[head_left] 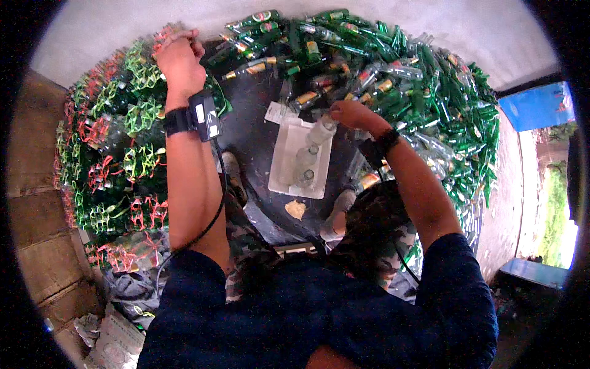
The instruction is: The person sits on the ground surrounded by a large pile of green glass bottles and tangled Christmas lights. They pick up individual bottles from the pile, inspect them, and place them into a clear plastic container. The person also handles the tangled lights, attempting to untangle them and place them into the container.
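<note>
Right hand (351, 115) pinches a clear glass bottle (322, 131) at a white oblong tray's (283, 157) far edge, by bare black floor (253, 111); left hand's (180, 54) hold unclear.

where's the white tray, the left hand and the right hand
White tray (284, 155): head view, bare inner floor
Left hand (178, 59): head view, back of the hand
Right hand (357, 115): head view, back of the hand

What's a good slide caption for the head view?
Right hand at a clear bottle in a white tray, left hand by red and green ties, heaped bottles beyond.
</note>
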Tool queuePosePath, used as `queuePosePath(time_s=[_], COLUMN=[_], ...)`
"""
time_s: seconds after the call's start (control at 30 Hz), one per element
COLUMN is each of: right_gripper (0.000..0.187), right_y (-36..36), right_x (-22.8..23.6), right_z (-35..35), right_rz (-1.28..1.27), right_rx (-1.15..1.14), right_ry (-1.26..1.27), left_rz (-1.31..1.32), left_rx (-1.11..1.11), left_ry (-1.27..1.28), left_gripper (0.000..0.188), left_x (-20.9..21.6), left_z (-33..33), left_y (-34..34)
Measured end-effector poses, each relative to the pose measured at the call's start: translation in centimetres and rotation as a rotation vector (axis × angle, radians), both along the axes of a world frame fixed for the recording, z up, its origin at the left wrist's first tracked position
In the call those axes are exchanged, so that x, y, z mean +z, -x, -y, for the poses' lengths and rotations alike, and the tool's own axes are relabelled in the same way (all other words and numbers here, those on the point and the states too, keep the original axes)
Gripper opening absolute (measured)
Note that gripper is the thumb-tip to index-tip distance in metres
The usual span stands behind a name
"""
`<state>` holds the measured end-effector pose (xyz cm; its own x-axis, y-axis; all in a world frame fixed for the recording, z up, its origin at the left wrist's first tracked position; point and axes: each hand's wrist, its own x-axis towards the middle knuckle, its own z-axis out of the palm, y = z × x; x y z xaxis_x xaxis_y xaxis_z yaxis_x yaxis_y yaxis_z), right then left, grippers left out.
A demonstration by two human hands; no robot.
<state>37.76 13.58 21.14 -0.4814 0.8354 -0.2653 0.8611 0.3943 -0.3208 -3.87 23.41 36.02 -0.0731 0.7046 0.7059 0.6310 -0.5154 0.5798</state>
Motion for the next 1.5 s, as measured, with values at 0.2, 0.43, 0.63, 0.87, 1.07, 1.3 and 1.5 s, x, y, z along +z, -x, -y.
queuePosePath(time_s=[0.2,0.43,0.63,0.87,1.07,1.3,1.5], right_gripper=[0.028,0.035,0.035,0.035,0.034,0.031,0.030], right_y=[2.7,2.6,2.3,3.9,3.8,5.6,5.8], right_x=[1.9,0.7,-1.6,-1.3,-2.3,-0.8,-0.7], right_z=[0.6,0.7,0.7,0.7,0.6,0.9,1.2], right_rz=[-0.077,-0.037,-0.071,-0.056,-0.094,-0.002,-0.018], right_rx=[0.016,-0.067,-0.083,-0.200,-0.170,-0.019,-0.067], right_ry=[-0.020,0.101,0.088,0.228,0.172,0.112,0.142], left_rz=[-0.102,0.934,1.158,0.992,1.019,0.993,0.988], left_rx=[-0.193,-0.633,-0.771,-0.510,-0.640,-0.560,-0.488], left_ry=[-0.114,0.043,0.126,0.314,0.228,0.411,0.409], left_gripper=[0.011,0.029,0.022,0.019,0.019,0.018,0.020], left_x=[-1.5,-2.0,-1.3,0.4,-1.0,-0.3,0.9], left_z=[-0.9,-1.4,-0.8,-0.1,-1.1,-0.6,-0.2], left_y=[1.0,-1.6,-2.0,-2.8,-2.6,-2.7,-3.6])
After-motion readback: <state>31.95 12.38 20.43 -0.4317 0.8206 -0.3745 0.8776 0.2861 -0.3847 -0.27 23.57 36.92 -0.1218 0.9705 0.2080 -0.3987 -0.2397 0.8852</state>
